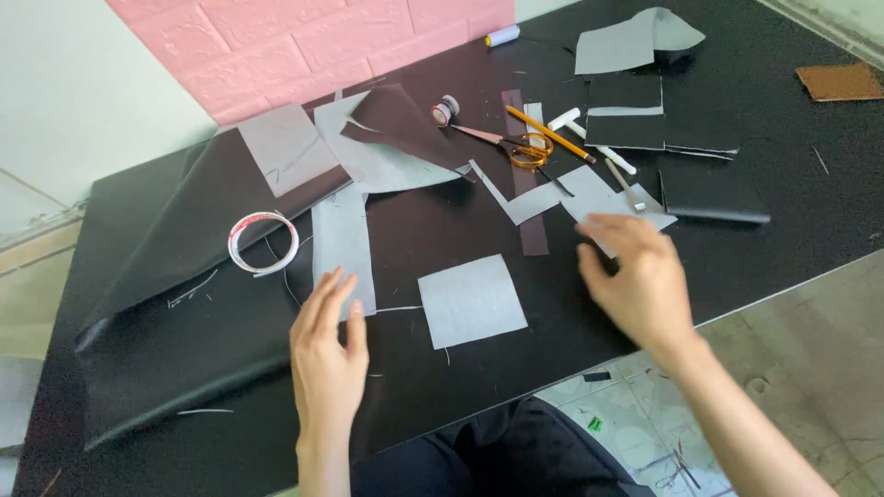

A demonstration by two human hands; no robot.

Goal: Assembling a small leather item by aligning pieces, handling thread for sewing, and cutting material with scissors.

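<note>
Head view, black table (755, 276) strewn with cut sheet material.

Left hand (327, 359): flat, fingers together and extended, nothing held. Fingertips lie at the lower end of a long grey strip (343, 241); touching or just above it, cannot tell.

Right hand (640, 276): fingers spread and slightly curled, nothing clamped. Fingertips rest on or just over the near edge of a grey piece (599, 198) at centre right; contact not certain.

Grey square (472, 300): lies flat on the table between the two hands, apart from both, edges free all round.

Handling, judged: the square looks thin, light and pliable, like fabric or leatherette backing. It should lift with almost no force, but would droop if held by one corner. Lying flush on a smooth top, it is best picked up by a pinch at a corner or edge, or slid to the table edge first. Two-handed hold at opposite edges keeps it flat. Not fragile, though it may crease.

Around: tape roll (262, 242) to the left on a large dark sheet (184, 304); scissors (516, 144) and pencil (550, 133) further back; folded black pieces (714, 193) right; thread spool (502, 36) by the pink wall (304, 46).
</note>
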